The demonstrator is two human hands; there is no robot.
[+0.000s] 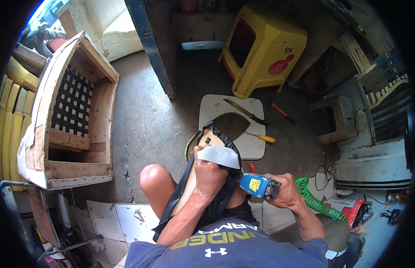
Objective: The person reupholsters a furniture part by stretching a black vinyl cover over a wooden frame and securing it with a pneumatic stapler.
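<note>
The person's left hand [208, 175] lies over a long wooden panel [188, 187] propped across the lap, beside the raised left knee [157, 181]. Its fingers are curled, with a pale strip [218, 156] at the thumb and knuckles; how tightly they close, and whether they pinch the strip or only bear on the panel, I cannot tell. Black cover material [177, 196] wraps the panel's edges.

The right hand [283, 192] is closed around a blue staple gun [258, 184], its nose toward the panel's right edge; whether it touches is hidden, as is the trigger finger. A green coiled hose [316, 203] runs off behind that hand.

The step in hand looks like fastening the black cover to the panel. The next move seems to call for keeping the material taut, with the nose pressed square to the wood and the left fingers clear of it.

Beyond the panel, a white board [256, 107] on the floor carries a knife [243, 109], a yellow-handled screwdriver [265, 139] and a dark curved piece [232, 125]. A red-handled tool [284, 114] lies to the right of it. Off to the left stands a wooden frame [78, 169] with black webbing; farthest ahead is a yellow stool [265, 49].
</note>
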